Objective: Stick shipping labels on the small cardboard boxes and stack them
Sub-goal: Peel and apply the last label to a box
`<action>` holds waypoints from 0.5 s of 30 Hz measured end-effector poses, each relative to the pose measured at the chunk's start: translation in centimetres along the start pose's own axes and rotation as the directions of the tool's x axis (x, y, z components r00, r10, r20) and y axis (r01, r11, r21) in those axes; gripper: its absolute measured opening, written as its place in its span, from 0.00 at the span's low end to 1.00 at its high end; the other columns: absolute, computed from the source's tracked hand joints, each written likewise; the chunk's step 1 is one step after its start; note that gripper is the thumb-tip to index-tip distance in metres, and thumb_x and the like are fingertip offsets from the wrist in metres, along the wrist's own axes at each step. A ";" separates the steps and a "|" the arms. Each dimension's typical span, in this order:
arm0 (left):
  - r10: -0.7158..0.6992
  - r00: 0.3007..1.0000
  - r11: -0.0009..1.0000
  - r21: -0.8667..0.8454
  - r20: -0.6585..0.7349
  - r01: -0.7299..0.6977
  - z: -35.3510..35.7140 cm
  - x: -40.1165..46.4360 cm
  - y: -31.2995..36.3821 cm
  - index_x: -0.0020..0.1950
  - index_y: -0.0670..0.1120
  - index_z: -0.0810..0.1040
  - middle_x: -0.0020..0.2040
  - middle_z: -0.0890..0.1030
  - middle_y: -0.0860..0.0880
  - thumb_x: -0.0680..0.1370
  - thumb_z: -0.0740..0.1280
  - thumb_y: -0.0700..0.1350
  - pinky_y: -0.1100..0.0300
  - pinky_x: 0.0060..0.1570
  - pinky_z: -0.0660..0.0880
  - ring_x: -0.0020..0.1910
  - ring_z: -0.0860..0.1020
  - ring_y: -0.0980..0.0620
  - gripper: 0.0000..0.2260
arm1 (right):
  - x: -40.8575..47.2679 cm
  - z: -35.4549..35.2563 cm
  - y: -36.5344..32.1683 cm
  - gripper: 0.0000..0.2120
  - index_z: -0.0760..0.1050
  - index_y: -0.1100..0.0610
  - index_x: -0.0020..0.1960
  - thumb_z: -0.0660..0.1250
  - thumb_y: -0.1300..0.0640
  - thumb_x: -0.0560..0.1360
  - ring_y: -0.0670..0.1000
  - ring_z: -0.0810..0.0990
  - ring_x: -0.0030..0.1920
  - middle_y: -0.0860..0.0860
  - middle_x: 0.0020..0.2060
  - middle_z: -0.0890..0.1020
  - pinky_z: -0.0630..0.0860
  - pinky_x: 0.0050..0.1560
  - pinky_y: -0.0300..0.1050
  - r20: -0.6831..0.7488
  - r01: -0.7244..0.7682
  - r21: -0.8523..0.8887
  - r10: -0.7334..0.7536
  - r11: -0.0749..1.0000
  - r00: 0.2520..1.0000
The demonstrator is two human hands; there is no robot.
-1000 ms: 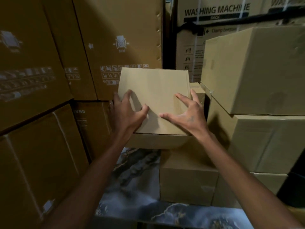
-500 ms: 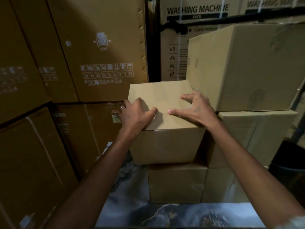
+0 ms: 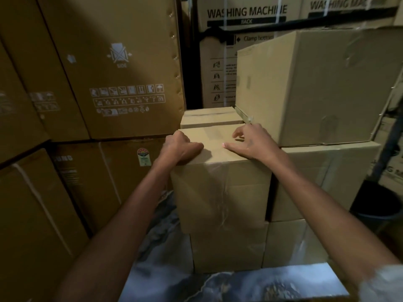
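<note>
A small plain cardboard box (image 3: 220, 192) sits on top of another small box (image 3: 229, 247) in the middle of the head view. My left hand (image 3: 181, 149) grips its top left edge, thumb on the lid and fingers curled over the side. My right hand (image 3: 250, 142) rests on the lid's right half with arched fingertips touching it and the thumb stretched out. Behind it, a further small box (image 3: 211, 118) stands at about the same height. No label shows on any visible face.
A large box (image 3: 316, 88) sits on stacked boxes (image 3: 322, 182) tight against the right side. Tall brown appliance cartons (image 3: 109, 73) wall off the left and back. A marble-patterned surface (image 3: 239, 284) lies in front, and a dark bin (image 3: 375, 205) stands far right.
The box went from tilted and held up to set flat on the lower box. My left hand slid to its top left edge; my right stays on the lid.
</note>
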State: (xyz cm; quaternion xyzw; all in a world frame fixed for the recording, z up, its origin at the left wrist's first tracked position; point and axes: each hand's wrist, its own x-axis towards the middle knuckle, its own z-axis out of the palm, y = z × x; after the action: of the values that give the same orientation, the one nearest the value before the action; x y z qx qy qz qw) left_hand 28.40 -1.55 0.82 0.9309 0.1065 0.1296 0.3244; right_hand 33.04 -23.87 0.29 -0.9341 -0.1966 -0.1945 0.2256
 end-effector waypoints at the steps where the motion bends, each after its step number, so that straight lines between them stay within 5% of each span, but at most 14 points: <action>1: 0.010 1.000 0.999 -0.042 0.015 -0.009 -0.2 0.2 -0.3 0.60 0.45 0.83 0.52 0.81 0.48 0.76 0.72 0.56 0.57 0.40 0.76 0.44 0.77 0.54 0.19 | -0.2 0.3 -0.3 0.27 0.83 0.54 0.60 0.71 0.34 0.72 0.54 0.82 0.58 0.53 0.57 0.85 0.79 0.60 0.53 -0.031 0.024 -0.029 -0.025 0.999 0.999; 5: 0.055 0.998 0.992 -0.111 -0.041 -0.059 1.0 -0.1 -1.3 0.66 0.48 0.81 0.65 0.80 0.45 0.75 0.72 0.56 0.52 0.58 0.78 0.61 0.78 0.48 0.22 | -1.2 2.0 -1.5 0.26 0.85 0.53 0.54 0.64 0.32 0.75 0.52 0.84 0.51 0.51 0.50 0.87 0.81 0.55 0.52 -0.119 0.069 -0.008 -0.069 0.998 0.990; 11: 0.159 0.966 0.977 -0.108 -0.203 -0.183 2.2 0.3 -0.8 0.64 0.44 0.82 0.64 0.81 0.44 0.77 0.71 0.51 0.62 0.52 0.72 0.55 0.74 0.56 0.19 | -0.3 2.5 -1.1 0.28 0.86 0.53 0.46 0.59 0.31 0.76 0.52 0.83 0.43 0.49 0.43 0.87 0.81 0.48 0.49 -0.196 0.026 -0.002 -0.026 1.000 0.980; 15: 0.180 0.959 0.977 -0.076 -0.221 -0.201 2.2 1.5 -1.2 0.61 0.45 0.84 0.63 0.82 0.43 0.76 0.72 0.51 0.61 0.53 0.74 0.60 0.77 0.51 0.16 | 0.0 2.9 -1.3 0.24 0.86 0.52 0.45 0.62 0.34 0.77 0.52 0.83 0.43 0.49 0.42 0.87 0.80 0.49 0.49 -0.210 0.018 0.015 -0.015 1.000 0.978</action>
State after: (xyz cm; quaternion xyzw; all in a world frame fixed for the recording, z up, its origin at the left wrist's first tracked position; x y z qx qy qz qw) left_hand 30.34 -1.52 -1.36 0.9005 0.0441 0.2643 0.3424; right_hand 33.23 -21.33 -1.60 -0.9048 -0.1809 -0.2923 0.2511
